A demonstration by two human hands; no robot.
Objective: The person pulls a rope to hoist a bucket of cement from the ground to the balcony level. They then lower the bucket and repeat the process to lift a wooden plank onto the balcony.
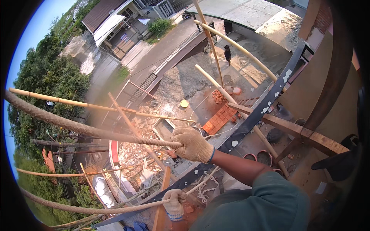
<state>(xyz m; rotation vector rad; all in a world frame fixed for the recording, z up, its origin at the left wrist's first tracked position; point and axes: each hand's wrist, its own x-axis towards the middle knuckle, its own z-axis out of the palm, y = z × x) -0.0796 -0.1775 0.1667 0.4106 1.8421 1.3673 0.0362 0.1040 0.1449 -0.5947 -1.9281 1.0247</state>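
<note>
My right hand (192, 144) is closed around the thick rope (88, 129), which runs off toward nine o'clock. My left hand (173, 204), at six o'clock, grips a second rope (96, 209) beside the dark steel beam (246, 123).

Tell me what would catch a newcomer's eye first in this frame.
Two gloved hands gripping thick rope high above a building site: the right hand at centre holds one rope running left, the left hand below grips another rope. Far beneath lie a stack of red bricks and a person standing on the ground, framed by bamboo poles.
</note>
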